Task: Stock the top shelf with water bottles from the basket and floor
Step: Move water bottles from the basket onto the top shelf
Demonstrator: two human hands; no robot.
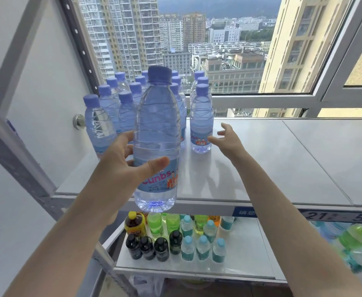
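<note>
Holding a full water bottle (156, 142) upright in the left hand (120, 166) — thumb across the front at the top of the label, fingers wrapped round the far side, so the grip is closed on the lower-middle of the body. Bottle hangs in the air over the front edge of the top shelf (272, 168), toward its left end, base just past the lip and not yet set down. Right hand (227, 140) is spread open and empty, fingertips just beside the front-most standing bottle (201, 118); contact cannot be told. That one heads the right-hand row of a cluster of capped bottles (120, 103) packed into the back-left corner of the shelf, by the window frame. Right half of the shelf is bare. Handling, as a judgement: bottle looks filled nearly to the neck, so moderately heavy for one hand; thin ribbed plastic will give under a hard squeeze, and the smooth wall may be slick — the label band or the ribbed waist just above it is the best hold, not the cap. Tall and narrow, so it will tip if set down crooked or knocked into its neighbours; not fragile. Lower shelf (240, 264) carries dark, green and teal-capped drinks, not part of this job. Basket and floor are out of view.
</note>
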